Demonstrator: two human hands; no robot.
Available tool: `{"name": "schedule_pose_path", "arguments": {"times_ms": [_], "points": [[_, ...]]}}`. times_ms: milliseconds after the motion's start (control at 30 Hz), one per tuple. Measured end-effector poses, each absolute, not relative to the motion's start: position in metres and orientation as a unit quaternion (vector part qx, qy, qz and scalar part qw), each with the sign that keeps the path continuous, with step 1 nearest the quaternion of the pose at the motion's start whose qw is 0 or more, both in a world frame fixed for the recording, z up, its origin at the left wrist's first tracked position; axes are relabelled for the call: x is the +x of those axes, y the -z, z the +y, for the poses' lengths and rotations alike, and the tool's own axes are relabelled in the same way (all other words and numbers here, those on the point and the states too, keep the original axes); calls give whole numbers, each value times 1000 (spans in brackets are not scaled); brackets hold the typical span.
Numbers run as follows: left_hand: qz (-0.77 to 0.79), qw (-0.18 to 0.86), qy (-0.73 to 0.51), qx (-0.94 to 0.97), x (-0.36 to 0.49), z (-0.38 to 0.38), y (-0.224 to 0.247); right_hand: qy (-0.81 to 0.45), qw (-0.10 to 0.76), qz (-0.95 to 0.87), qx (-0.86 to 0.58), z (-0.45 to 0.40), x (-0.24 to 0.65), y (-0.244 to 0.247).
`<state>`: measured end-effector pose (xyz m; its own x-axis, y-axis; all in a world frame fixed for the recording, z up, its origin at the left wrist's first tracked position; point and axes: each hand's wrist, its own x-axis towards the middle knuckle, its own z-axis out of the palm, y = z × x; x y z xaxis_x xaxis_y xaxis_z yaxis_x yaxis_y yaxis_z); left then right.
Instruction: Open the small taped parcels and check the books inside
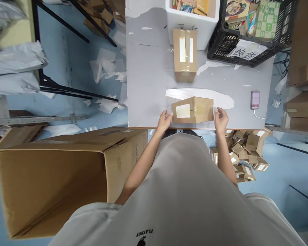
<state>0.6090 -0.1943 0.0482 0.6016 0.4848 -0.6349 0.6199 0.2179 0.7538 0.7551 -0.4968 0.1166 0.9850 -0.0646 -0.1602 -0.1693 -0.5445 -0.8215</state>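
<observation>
A small brown cardboard box [203, 108] with a white label lies on the grey table [149, 89] near its front edge. My left hand [164, 121] is beside the box's left end, its fingers loosely bent and apart. At the opposite end, my right hand [221, 119] hovers close to the box, fingers slightly curled with nothing in them. Farther back lies a second taped cardboard box [185, 65] with two white label strips.
Behind stand a white foam bin [192, 25] and a black plastic crate [242, 51] holding books and packages. A phone [255, 100] with a cable lies at right. A large carton [53, 147] gapes at lower left; small boxes [246, 153] are heaped on the floor at right.
</observation>
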Motion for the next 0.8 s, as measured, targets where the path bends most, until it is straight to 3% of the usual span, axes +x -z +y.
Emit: {"name": "schedule_pose_path", "arguments": {"times_ms": [400, 633, 800], "points": [[332, 741, 126, 570, 639, -229, -55, -46, 502, 38, -863, -498, 751, -124], [369, 661, 27, 653, 613, -179, -78, -135, 542, 28, -829, -472, 746, -102], [427, 584, 40, 689, 594, -139, -78, -271, 516, 13, -813, -431, 735, -69]]}}
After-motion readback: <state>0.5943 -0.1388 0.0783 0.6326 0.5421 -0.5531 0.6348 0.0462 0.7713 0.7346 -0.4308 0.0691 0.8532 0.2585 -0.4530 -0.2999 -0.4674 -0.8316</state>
